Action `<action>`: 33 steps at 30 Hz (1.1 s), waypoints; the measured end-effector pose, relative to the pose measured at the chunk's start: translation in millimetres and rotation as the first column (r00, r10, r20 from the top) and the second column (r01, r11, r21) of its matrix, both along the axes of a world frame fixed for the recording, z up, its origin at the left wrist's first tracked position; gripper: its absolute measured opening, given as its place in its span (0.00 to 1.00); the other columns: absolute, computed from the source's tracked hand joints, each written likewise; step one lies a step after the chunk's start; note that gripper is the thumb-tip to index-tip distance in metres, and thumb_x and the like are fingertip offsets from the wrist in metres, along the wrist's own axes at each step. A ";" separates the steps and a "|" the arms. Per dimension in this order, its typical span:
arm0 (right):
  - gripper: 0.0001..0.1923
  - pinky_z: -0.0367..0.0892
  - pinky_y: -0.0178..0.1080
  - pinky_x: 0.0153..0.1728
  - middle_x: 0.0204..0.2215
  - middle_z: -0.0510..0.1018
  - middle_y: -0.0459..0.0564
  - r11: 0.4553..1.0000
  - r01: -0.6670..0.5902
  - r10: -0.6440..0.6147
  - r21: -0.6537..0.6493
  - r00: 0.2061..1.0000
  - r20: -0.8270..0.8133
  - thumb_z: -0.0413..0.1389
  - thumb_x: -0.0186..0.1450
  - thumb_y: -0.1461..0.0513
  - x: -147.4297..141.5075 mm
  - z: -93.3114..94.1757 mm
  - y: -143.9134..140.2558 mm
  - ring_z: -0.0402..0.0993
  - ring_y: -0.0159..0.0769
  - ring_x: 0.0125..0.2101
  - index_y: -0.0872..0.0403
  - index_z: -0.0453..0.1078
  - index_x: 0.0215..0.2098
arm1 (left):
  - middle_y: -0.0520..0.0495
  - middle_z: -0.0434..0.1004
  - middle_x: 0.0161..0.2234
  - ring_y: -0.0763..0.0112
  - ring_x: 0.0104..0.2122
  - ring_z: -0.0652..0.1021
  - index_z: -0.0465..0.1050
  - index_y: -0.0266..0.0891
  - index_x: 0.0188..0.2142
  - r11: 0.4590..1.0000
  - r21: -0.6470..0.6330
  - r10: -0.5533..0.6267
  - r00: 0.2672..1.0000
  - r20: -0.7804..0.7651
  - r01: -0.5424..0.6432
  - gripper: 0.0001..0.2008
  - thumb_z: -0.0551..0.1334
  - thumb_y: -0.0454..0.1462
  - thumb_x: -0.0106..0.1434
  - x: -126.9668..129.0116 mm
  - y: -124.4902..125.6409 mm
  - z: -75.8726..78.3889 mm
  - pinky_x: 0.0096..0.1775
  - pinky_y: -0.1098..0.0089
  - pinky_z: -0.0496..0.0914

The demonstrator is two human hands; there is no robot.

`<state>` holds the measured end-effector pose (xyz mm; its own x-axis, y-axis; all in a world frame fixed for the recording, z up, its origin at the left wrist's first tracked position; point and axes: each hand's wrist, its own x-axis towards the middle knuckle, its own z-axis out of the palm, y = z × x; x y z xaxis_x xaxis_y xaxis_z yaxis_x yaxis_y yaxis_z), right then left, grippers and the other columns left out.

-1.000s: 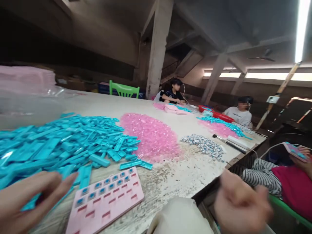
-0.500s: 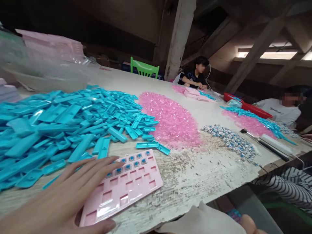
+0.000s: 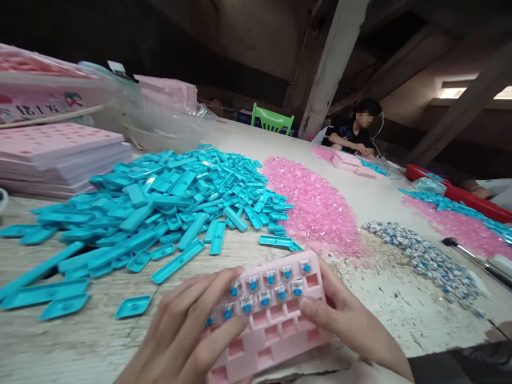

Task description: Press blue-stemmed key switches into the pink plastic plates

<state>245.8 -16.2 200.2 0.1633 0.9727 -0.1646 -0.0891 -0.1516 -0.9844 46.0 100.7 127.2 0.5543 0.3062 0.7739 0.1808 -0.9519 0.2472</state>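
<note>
A pink keypad plate point(image 3: 276, 341) with square holes is tilted up in front of me, at the table's near edge. Two upper rows of its holes carry small key switches point(image 3: 264, 297) with blue tops. My left hand point(image 3: 192, 325) grips the left side of the plate, its fingers across the top over the leftmost switches; its thumb is hidden. On the right edge, my right hand point(image 3: 348, 320) holds the plate with the thumb on the face and the other fingers behind. Just beyond the plate lie long turquoise plastic keycaps point(image 3: 276, 241).
A heap of turquoise keycaps point(image 3: 160, 213) spreads to the left, beside a pile of pink clear pieces point(image 3: 312, 202). Loose switches point(image 3: 424, 261) lie to the right. Stacked pink plates point(image 3: 60, 144) stand at the left. A co-worker point(image 3: 354, 130) sits at the far side.
My right hand has come up from below the table edge and taken hold of the plate's right side. The plate is now raised and tilted. The view has swung left.
</note>
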 end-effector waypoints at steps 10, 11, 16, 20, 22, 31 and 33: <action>0.23 0.71 0.33 0.41 0.40 0.81 0.46 0.965 0.251 -0.260 0.076 0.951 0.169 0.65 0.59 0.46 -6.9 3.8 -5.8 0.76 0.37 0.40 0.44 0.76 0.50 | 0.42 0.58 0.65 0.55 0.60 0.65 0.67 0.42 0.49 0.997 0.051 0.059 0.991 0.120 -0.065 0.15 0.61 0.33 0.61 21.9 -12.1 -1.0 0.60 0.57 0.59; 0.22 0.70 0.33 0.41 0.40 0.81 0.46 0.965 0.252 -0.261 0.070 0.945 0.195 0.64 0.60 0.47 -6.0 3.8 -5.6 0.76 0.37 0.40 0.44 0.75 0.50 | 0.39 0.60 0.62 0.53 0.59 0.66 0.66 0.42 0.50 0.996 0.021 0.078 0.992 0.097 -0.081 0.15 0.60 0.35 0.63 23.9 -15.0 -2.8 0.58 0.55 0.60; 0.18 0.71 0.35 0.40 0.40 0.79 0.48 0.980 0.196 -0.200 0.038 0.967 0.158 0.60 0.66 0.51 1.7 -6.7 -0.7 0.77 0.37 0.40 0.47 0.69 0.51 | 0.34 0.67 0.54 0.48 0.51 0.71 0.59 0.40 0.56 0.975 -0.195 0.104 0.995 0.002 -0.102 0.25 0.53 0.53 0.68 37.5 -18.1 -0.9 0.49 0.52 0.63; 0.33 0.71 0.39 0.44 0.48 0.74 0.49 0.982 0.171 -0.182 0.085 0.973 0.140 0.61 0.65 0.54 10.8 -21.1 3.2 0.76 0.36 0.42 0.42 0.51 0.63 | 0.44 0.78 0.45 0.49 0.47 0.77 0.55 0.49 0.60 0.776 -0.612 0.078 0.986 -0.148 -0.153 0.25 0.49 0.55 0.69 43.1 -13.5 17.9 0.50 0.50 0.63; 0.28 0.71 0.39 0.46 0.49 0.72 0.50 0.976 0.154 -0.190 0.152 0.946 0.263 0.62 0.64 0.55 14.8 -24.2 5.5 0.74 0.37 0.45 0.44 0.56 0.59 | 0.46 0.80 0.44 0.49 0.46 0.78 0.54 0.50 0.61 0.544 -0.835 -0.052 0.990 -0.132 -0.083 0.29 0.53 0.57 0.65 41.8 -13.6 27.4 0.49 0.52 0.65; 0.03 0.70 0.36 0.47 0.42 0.74 0.50 0.910 -0.246 -0.074 0.332 0.695 0.716 0.60 0.67 0.62 19.0 -1.7 30.2 0.73 0.35 0.46 0.51 0.75 0.39 | 0.48 0.80 0.48 0.58 0.48 0.78 0.71 0.44 0.49 -0.093 -0.967 0.038 0.971 0.234 0.237 0.32 0.69 0.58 0.52 41.7 -34.2 38.5 0.45 0.71 0.73; 0.03 0.70 0.37 0.48 0.44 0.75 0.52 0.902 -0.285 -0.072 0.325 0.642 0.763 0.61 0.66 0.62 20.3 1.4 33.1 0.73 0.36 0.47 0.52 0.76 0.39 | 0.48 0.79 0.48 0.57 0.49 0.77 0.70 0.44 0.50 -0.084 -0.964 0.079 0.966 0.248 0.254 0.32 0.68 0.58 0.53 43.9 -37.4 37.8 0.46 0.70 0.73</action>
